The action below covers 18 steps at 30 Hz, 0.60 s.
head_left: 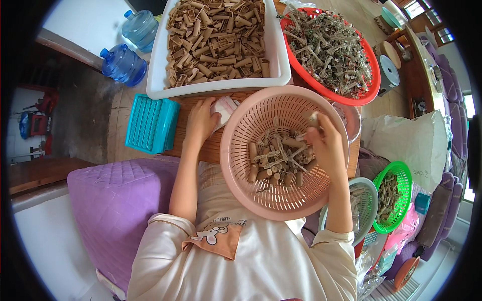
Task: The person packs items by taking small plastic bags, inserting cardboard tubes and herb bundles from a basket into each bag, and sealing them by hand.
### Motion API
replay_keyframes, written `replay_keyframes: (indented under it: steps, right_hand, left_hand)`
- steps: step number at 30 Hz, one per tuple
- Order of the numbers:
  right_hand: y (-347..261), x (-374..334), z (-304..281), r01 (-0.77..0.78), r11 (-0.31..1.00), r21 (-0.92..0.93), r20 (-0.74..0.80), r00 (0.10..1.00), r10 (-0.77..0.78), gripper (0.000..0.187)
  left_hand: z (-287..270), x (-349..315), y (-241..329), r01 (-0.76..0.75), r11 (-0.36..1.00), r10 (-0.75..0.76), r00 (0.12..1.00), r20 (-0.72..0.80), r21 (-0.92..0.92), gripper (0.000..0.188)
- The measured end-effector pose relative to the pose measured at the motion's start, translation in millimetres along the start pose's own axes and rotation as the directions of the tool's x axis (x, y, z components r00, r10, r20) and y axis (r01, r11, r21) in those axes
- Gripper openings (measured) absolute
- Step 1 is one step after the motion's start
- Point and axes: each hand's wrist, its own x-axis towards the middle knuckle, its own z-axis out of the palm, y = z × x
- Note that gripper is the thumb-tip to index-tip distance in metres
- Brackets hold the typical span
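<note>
A pink plastic colander (235,150) sits in front of me, partly over my lap. In it lie brown tube-shaped pieces and clear plastic stems in a loose heap (281,156). My right hand (325,145) is over the colander's right side, fingers curled in a pinch around a small pale piece (314,118) too small to name. At the table's near edge my left hand (202,120) is closed at the edge of a folded white-and-pink packet (225,109), beside the colander's left rim. Its fingertips are partly hidden.
Behind stands a white tub (221,88) full of brown plastic pieces; right of it, a red basket (369,93) heaped with clear stems. A teal box (150,125) is at left, near blue water bottles (124,65). At right are green (407,200) and grey (372,200) baskets.
</note>
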Motion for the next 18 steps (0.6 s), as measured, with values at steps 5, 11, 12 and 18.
replay_keyframes:
  steps: [5,11,12,18]
  right_hand:
    - [-13.7,-5.8,-14.4,-0.034,0.644,0.764,-0.004,0.998,0.057,0.031]
    - [-17.5,-8.8,-15.0,0.003,0.258,0.966,0.013,0.998,-0.06,0.039]
    - [-17.7,-9.3,-14.2,-0.001,0.219,0.976,0.016,0.998,-0.067,0.041]
    - [-15.6,-12.9,-9.7,-0.058,0.094,0.994,0.062,0.997,-0.04,0.039]
  left_hand:
    - [5.8,13.6,-8.6,0.344,0.923,-0.297,0.923,0.245,-0.175,0.018]
    - [-2.2,13.8,1.0,0.334,0.908,-0.325,0.942,0.079,-0.251,0.015]
    - [-4.3,10.7,2.8,0.264,0.908,-0.285,0.958,-0.018,-0.324,0.015]
    - [-35.7,-20.5,33.9,0.08,0.611,-0.223,0.972,-0.075,-0.787,0.032]
